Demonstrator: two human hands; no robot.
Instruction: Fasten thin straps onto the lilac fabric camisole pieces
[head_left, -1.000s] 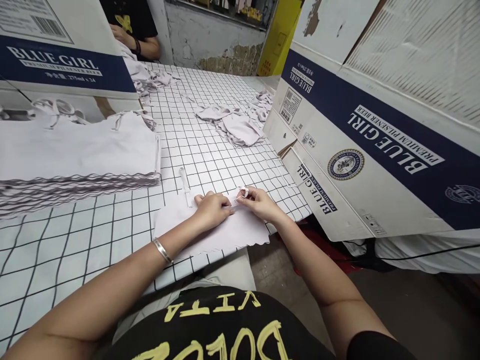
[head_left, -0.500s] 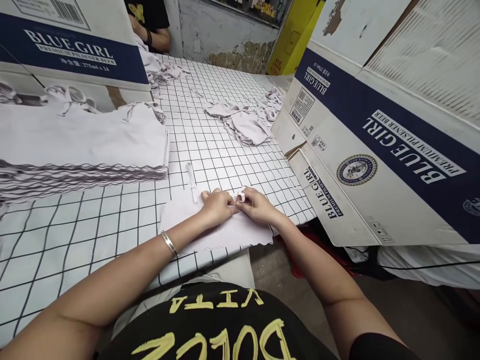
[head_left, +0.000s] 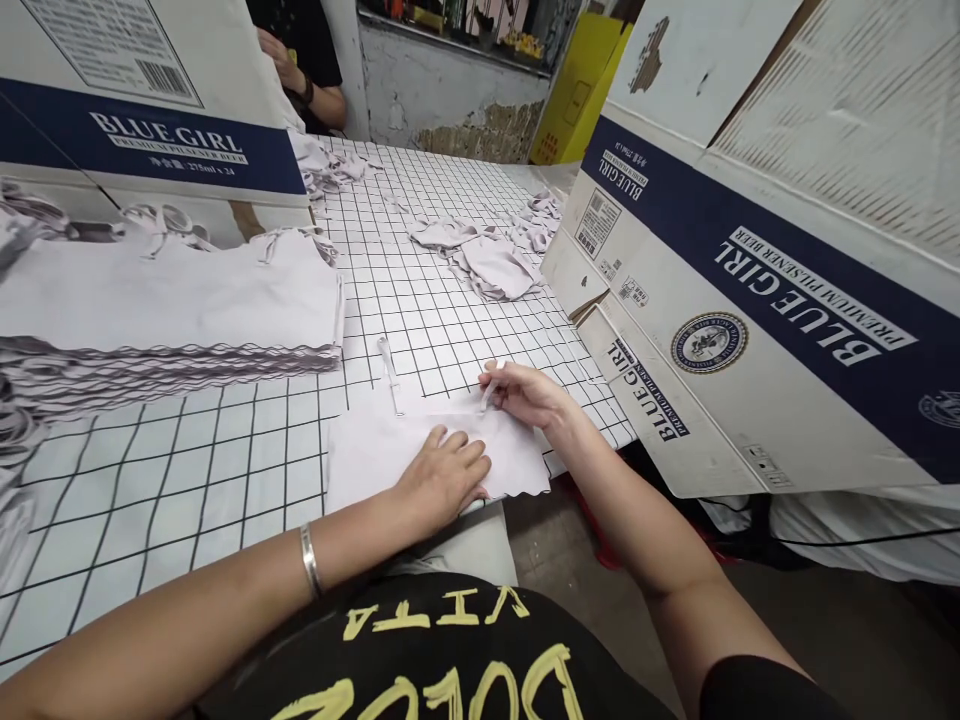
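A pale pinkish-white strappy top (head_left: pixel 367 450) lies flat at the table's near edge. My left hand (head_left: pixel 448 473) rests on its lower part, palm down with the fingers spread. At the top's upper right, my right hand (head_left: pixel 531 393) pinches a thin shoulder strap (head_left: pixel 489 392) between thumb and fingers, lifting it off the cloth. The other shoulder strap (head_left: pixel 388 373) lies loose on the table, pointing away from me.
On the left, a thick stack of similar tops (head_left: pixel 172 300) sits before a beer carton (head_left: pixel 165 140). Crumpled garments (head_left: pixel 487 255) lie farther back on the grid-patterned tablecloth (head_left: pixel 247 440). A large carton (head_left: pixel 750 300) stands at right. Across the table is another person's hand (head_left: pixel 281 62).
My left hand has let go near the right strap and moved down to lie flat on the cloth. My right hand has raised the strap slightly.
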